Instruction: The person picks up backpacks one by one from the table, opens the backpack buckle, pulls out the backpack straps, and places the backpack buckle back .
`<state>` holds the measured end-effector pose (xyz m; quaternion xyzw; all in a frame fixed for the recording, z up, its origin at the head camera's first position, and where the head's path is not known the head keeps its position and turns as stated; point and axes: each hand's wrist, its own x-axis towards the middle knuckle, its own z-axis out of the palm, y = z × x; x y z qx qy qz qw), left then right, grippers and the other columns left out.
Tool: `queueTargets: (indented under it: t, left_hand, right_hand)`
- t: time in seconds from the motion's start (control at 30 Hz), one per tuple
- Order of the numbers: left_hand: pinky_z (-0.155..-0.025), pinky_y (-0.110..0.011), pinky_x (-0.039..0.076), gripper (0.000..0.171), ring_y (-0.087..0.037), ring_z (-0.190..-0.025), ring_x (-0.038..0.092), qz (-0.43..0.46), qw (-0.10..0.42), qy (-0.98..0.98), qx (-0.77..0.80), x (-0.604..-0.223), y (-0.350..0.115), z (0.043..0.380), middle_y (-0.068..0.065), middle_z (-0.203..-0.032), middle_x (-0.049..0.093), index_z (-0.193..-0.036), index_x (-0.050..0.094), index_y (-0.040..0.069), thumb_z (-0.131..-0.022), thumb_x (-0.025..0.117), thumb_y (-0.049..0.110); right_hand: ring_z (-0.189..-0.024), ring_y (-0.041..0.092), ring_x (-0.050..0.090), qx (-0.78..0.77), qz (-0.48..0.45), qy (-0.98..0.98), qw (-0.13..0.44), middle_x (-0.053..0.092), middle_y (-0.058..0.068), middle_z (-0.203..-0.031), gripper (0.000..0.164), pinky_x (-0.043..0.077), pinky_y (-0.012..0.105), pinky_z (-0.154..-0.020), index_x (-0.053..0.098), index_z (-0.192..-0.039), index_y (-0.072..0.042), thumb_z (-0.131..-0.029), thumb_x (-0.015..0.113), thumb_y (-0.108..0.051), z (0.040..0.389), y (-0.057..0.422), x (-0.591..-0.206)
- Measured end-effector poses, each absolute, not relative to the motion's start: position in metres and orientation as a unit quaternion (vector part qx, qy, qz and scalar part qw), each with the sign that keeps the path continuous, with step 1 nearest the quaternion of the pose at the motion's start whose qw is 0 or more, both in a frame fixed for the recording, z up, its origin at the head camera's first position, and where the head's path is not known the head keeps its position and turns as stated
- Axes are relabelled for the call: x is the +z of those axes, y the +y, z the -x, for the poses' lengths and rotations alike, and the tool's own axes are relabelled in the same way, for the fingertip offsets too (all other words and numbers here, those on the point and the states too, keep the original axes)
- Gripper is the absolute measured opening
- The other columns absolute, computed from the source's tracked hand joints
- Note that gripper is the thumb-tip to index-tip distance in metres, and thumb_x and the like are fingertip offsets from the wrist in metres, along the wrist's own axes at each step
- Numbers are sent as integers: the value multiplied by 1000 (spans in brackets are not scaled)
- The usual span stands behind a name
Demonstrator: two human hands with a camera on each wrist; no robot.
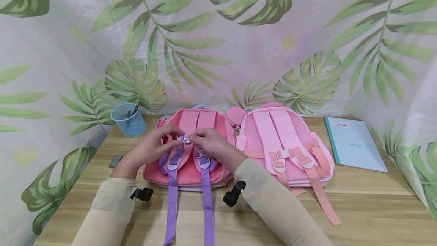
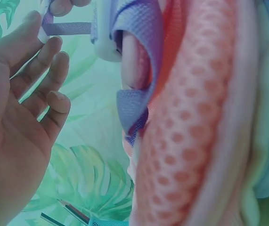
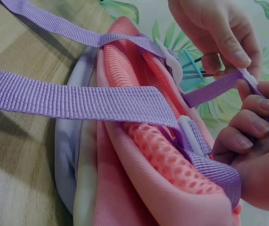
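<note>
A coral-pink backpack [image 1: 191, 174] lies on the table with its shoulder straps facing up. Two purple webbing straps [image 1: 208, 204] trail from its white adjusters toward the near edge. Above it, my left hand [image 1: 155, 142] pinches a small white buckle [image 1: 184, 139] on a thin purple strap [image 3: 214, 94] between thumb and fingertips. From the other side my right hand [image 1: 216, 145] pinches the same buckle area, its fingers curled in the right wrist view. Fingers partly cover the buckle, so whether its halves are joined cannot be seen.
To the right lies a light pink backpack [image 1: 257, 139] with peach straps and a white chest buckle. A blue notebook [image 1: 358, 145] is at the far right. A blue mesh pen holder [image 1: 134, 126] stands at the back left, near a small grey object [image 1: 116, 161].
</note>
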<state>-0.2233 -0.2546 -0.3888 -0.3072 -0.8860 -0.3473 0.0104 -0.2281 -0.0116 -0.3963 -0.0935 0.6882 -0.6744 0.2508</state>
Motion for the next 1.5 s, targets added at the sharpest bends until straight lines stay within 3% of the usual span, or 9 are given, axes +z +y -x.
queueTargets:
  t: [0.37,0.53,1.07,1.5]
  left_hand:
    - [-81,-30,55,22,-15,-94,60,295,26,-895,-333,-387,-253,223,3,-104,69,-120,73,14,-100,77,8]
    - [-83,-31,55,22,-16,-95,61,291,29,-895,-336,-388,-253,223,1,-105,70,-120,73,13,-100,77,8]
    - [-84,-35,57,23,-20,-97,62,274,9,-897,-346,-387,-253,224,0,-107,70,-124,73,14,-101,76,10]
    - [-84,-30,56,22,-20,-100,64,277,-4,-893,-354,-388,-256,225,1,-108,71,-124,73,16,-102,76,14]
  right_hand:
    - [-55,13,36,-662,145,682,275,48,0,-72,30,28,28,-53,71,-123,4,-111,61,-21,234,3,-403]
    - [-58,15,38,-644,137,703,268,49,-1,-71,26,32,29,-55,75,-122,-2,-110,63,-21,234,6,-403]
    - [-52,12,37,-651,107,707,255,47,-2,-66,24,30,28,-51,79,-119,-4,-109,66,-22,235,-3,-402]
    - [-55,8,38,-686,105,671,261,48,-3,-68,29,31,21,-52,70,-131,7,-110,59,-10,236,-15,-407]
